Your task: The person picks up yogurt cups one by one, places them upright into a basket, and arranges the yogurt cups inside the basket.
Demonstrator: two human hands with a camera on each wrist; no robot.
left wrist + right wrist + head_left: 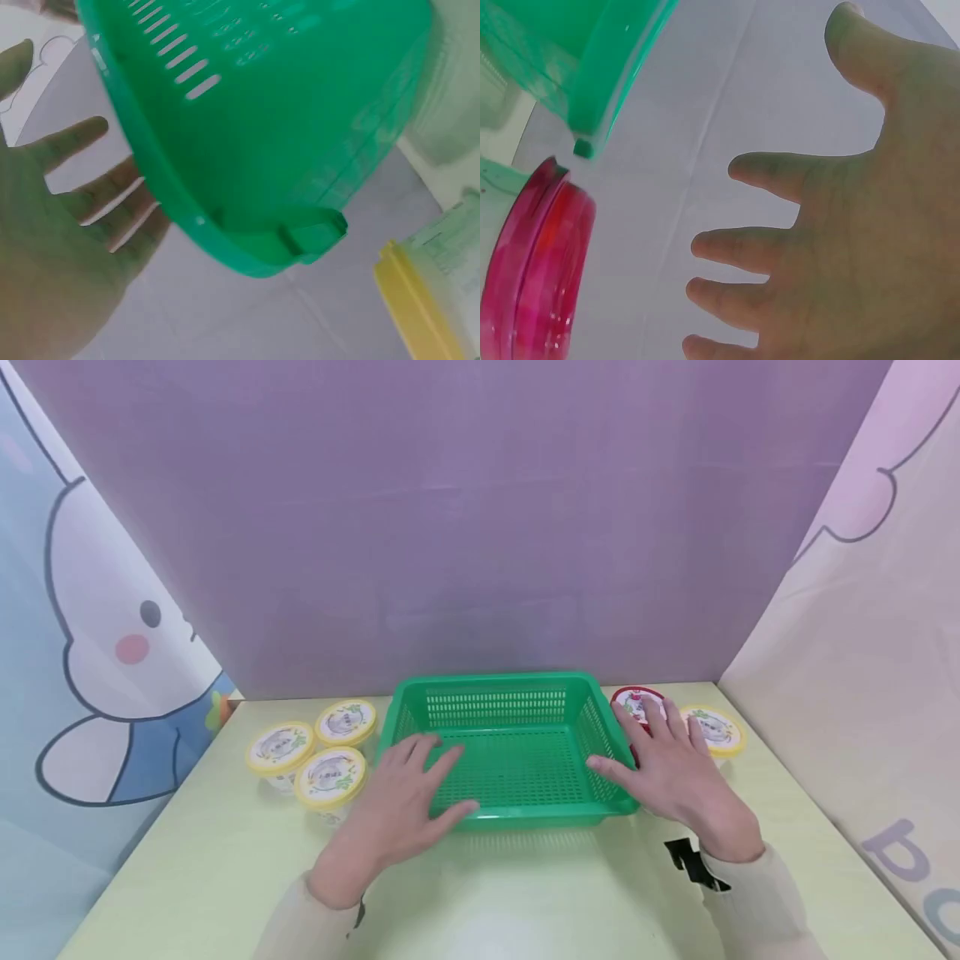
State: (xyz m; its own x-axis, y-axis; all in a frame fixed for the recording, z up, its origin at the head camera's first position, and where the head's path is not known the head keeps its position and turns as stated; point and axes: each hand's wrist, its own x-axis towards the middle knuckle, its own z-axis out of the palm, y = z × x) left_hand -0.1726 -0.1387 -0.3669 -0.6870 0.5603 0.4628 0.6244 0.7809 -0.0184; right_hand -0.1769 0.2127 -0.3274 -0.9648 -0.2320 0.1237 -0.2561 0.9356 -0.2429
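A green plastic basket (517,817) with slotted walls stands on the table, nothing inside it. Over its left side my left hand (397,802) hovers with fingers spread; in the left wrist view the fingertips (94,127) come right up to the basket's rim (161,191). My right hand (678,768) is held spread above the right side, overlapping a red-lidded tub (637,697) in the head view. From the right wrist, the palm faces the camera with fingers straight, apart from the red lid (544,277) and the basket corner (592,112). Both hands hold nothing.
Three yellow-lidded tubs (330,777) cluster left of the basket, close to the left hand. Another yellow-lidded tub (716,732) stands at the right, beyond the right fingers. A purple backdrop (480,527) rises behind the table (510,902), with printed cloth panels on both sides.
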